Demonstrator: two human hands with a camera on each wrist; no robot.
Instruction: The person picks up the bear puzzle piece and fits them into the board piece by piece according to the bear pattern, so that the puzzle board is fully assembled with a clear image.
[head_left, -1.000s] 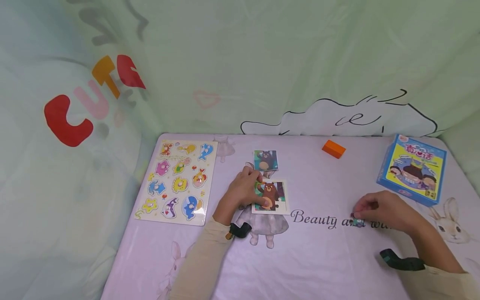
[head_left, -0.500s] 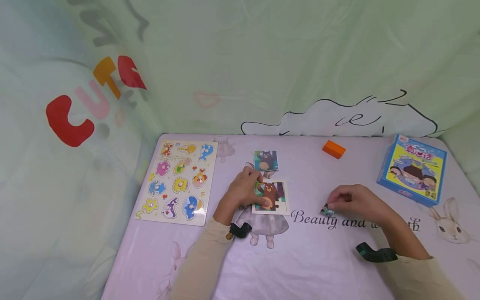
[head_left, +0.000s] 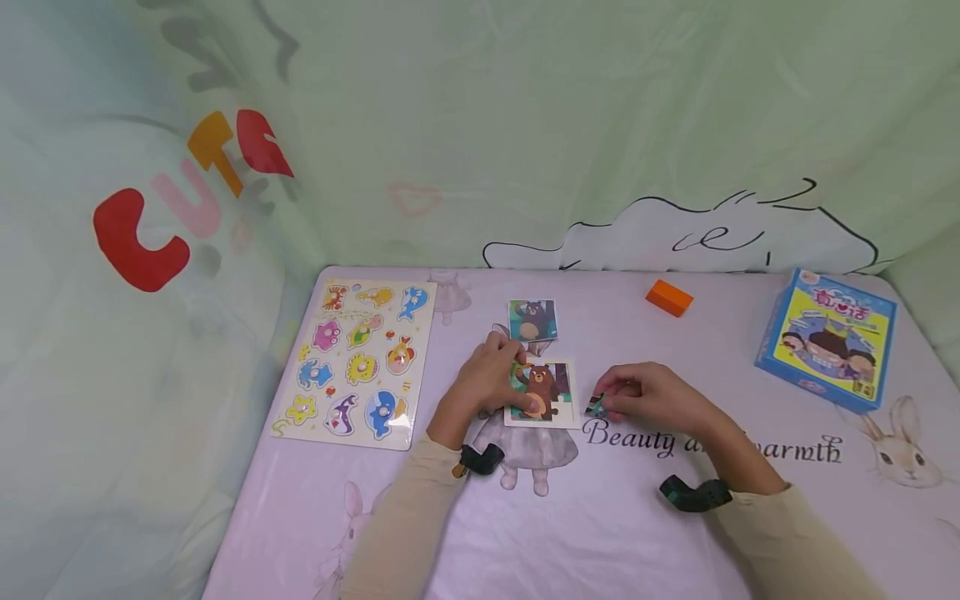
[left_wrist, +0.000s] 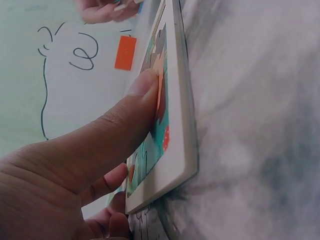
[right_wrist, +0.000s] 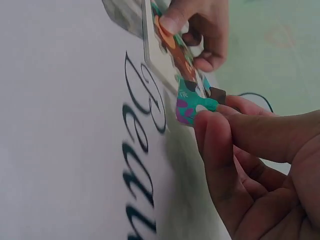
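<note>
In the head view a white-framed bear puzzle (head_left: 542, 424) lies flat on the table, with a pale gap at the right of its picture. My left hand (head_left: 483, 379) holds it at the left; in the left wrist view the thumb (left_wrist: 142, 85) presses on the picture and the other fingers rest along the edge. Just right of the frame, my right hand (head_left: 660, 402) pinches a puzzle piece (right_wrist: 190, 106), teal with purple and dark patches, between thumb and fingers. The piece is apart from the frame in the head view. Behind the puzzle lies a bear picture card (head_left: 532, 320).
A sea-animal peg puzzle board (head_left: 348, 362) lies at the left. An orange block (head_left: 669, 297) sits toward the back right, and a blue and yellow box (head_left: 828, 337) stands at the far right. Curtain fabric (head_left: 480, 142) borders the table behind.
My right hand has moved left across the table with the puzzle piece, from near the box to beside the bear puzzle. My left hand has stayed on the bear puzzle.
</note>
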